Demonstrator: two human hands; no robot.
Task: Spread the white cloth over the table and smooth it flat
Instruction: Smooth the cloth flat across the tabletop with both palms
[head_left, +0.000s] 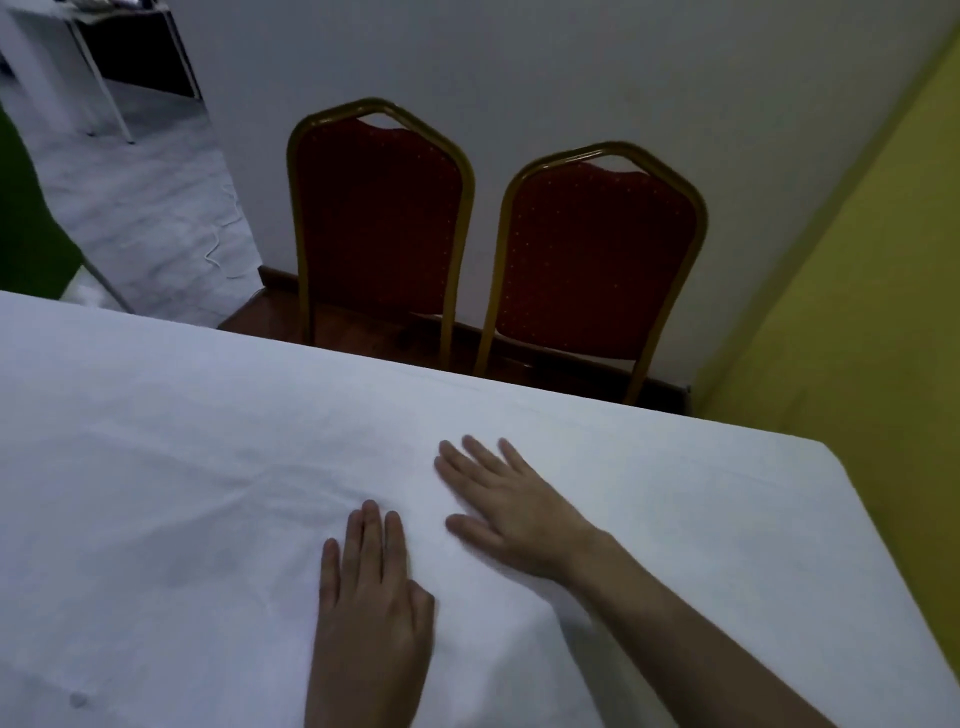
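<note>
Both hands flat on the white cloth (156, 467), towards the right end of the surface.

Head view: the white cloth covers the whole surface, which is hidden beneath it, and drapes over the far edge and the far right corner. Soft creases run left of the hands. The left hand (369, 597) lies palm down, fingers straight and close together, pointing at the far edge and holding nothing. The right hand (509, 509), just beside it and nearer the far edge, lies palm down with fingers spread wide, its forearm coming in from the right. Beyond the far edge stand one red chair (379, 218) and a second red chair (597, 260).
</note>
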